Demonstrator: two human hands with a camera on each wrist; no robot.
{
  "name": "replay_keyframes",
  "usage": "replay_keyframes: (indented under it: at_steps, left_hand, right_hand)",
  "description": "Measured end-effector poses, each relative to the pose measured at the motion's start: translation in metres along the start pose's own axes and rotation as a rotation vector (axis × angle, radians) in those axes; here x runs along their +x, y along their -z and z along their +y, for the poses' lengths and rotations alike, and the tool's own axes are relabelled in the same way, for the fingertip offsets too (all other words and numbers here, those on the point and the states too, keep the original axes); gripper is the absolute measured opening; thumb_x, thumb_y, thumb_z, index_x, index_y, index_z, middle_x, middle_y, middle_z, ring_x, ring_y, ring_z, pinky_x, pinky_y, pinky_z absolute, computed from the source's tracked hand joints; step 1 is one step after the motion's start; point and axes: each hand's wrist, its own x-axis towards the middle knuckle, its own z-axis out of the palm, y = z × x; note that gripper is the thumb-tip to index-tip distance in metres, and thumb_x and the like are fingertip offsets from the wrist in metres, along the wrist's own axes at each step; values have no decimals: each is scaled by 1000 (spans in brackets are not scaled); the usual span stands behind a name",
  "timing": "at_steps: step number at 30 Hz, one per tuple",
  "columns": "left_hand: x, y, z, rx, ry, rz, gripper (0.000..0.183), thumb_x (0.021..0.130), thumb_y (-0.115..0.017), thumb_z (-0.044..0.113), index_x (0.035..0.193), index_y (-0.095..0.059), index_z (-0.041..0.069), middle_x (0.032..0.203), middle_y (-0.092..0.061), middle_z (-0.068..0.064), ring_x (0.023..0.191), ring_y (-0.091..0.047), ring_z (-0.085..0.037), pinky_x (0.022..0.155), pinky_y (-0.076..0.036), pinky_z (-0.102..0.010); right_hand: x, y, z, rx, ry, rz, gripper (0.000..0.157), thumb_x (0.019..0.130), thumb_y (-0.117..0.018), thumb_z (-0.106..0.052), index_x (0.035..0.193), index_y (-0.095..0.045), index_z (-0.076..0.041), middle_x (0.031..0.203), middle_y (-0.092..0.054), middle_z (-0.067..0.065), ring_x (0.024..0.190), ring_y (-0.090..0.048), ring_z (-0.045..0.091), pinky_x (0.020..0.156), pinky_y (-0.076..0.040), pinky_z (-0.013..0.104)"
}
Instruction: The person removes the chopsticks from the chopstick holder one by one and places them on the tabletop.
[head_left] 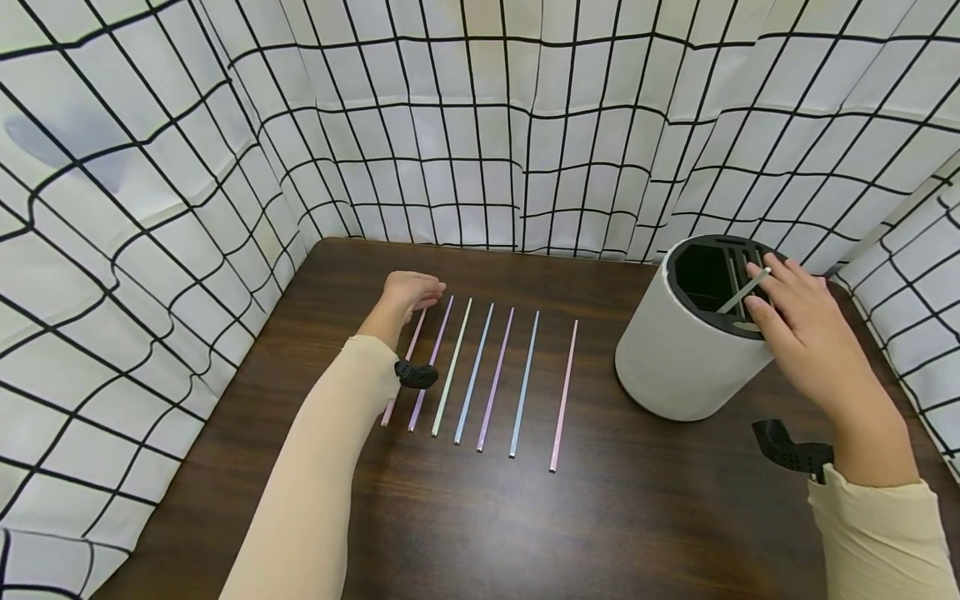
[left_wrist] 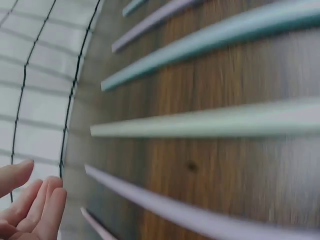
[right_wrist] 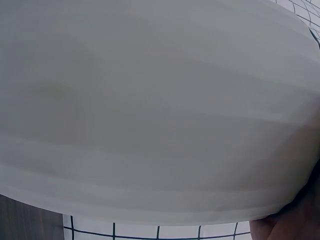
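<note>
Several pastel chopsticks lie side by side on the table, among them a pale green chopstick (head_left: 452, 367) and a pink chopstick (head_left: 564, 396) at the right end of the row. My left hand (head_left: 411, 292) hovers by the far tip of the leftmost pink chopstick (head_left: 415, 337), its fingers loosely extended and holding nothing. To the right stands a white cylindrical holder (head_left: 675, 358) with a black slotted top. Over its opening, my right hand (head_left: 806, 321) pinches another pale green chopstick (head_left: 742, 292), which slants down into the holder. The holder's wall fills most of the right wrist view.
The dark wooden table (head_left: 465, 533) ends at a white curtain with a black grid (head_left: 480, 125) at the back and both sides. A black wrist camera (head_left: 416, 375) sits over the two leftmost chopsticks in the head view.
</note>
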Motion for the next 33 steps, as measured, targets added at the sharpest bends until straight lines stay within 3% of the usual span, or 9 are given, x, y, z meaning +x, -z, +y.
replay_keyframes:
  at_steps: [3,7,10,12,16,19,22,25,33]
  left_hand:
    - [-6,-14,9,-30,-35,-57,47,98,-63,12,141,-52,-2,143,-57,-17,130,-57,-27,113,-47,-34]
    - [-17,-37,22,-8,-73,-127,46,97,-66,18,140,-55,5,141,-60,-13,132,-56,-28,124,-29,-48]
    - [-29,-57,33,13,-111,-170,43,96,-68,21,137,-59,10,139,-62,-10,131,-57,-28,126,-20,-56]
    - [-37,-71,40,0,-139,-201,41,95,-69,21,135,-61,12,139,-62,-7,130,-58,-26,127,-19,-56]
    - [-55,-99,52,-37,-232,-269,39,95,-70,19,133,-62,10,135,-65,-6,125,-62,-23,123,-32,-45]
    - [-71,-120,60,-86,-314,-333,38,94,-70,14,131,-62,4,130,-67,-11,121,-65,-23,111,-49,-31]
    - [-89,-140,70,-109,-376,-396,37,94,-70,13,128,-64,2,127,-68,-12,118,-66,-21,105,-53,-25]
    - [-108,-156,77,-102,-424,-444,37,92,-72,15,127,-65,6,126,-70,-9,116,-67,-14,108,-50,-26]
    - [-147,-187,88,-119,-531,-555,40,91,-74,14,129,-64,8,128,-69,-6,109,-66,-4,96,-53,-16]
  right_hand:
    - [0,0,0,-2,3,2,52,108,-37,-28,152,-36,-2,161,-24,26,155,-9,38,128,5,55]
    - [0,-1,0,1,8,8,51,108,-38,-27,152,-36,-2,161,-25,26,155,-10,39,128,4,55]
    - [0,-1,0,3,10,14,51,108,-38,-27,152,-37,-2,161,-25,26,155,-10,39,128,4,55]
    - [0,-1,0,2,13,16,51,108,-38,-27,152,-37,-2,161,-25,26,155,-10,39,128,4,55]
    - [0,-1,1,5,15,19,51,108,-38,-27,151,-37,-1,161,-25,26,154,-11,40,128,4,55]
    - [0,0,1,3,13,18,51,108,-38,-27,152,-37,-1,161,-25,26,154,-10,40,128,4,56]
    - [-1,1,0,0,9,16,51,108,-38,-27,152,-37,-1,161,-24,26,155,-10,40,128,4,56]
    - [-1,1,0,2,3,10,51,108,-37,-27,152,-36,-1,161,-24,26,155,-9,39,128,5,57]
    - [0,-2,0,0,5,15,52,108,-38,-28,152,-36,-2,161,-25,26,155,-10,39,128,4,57]
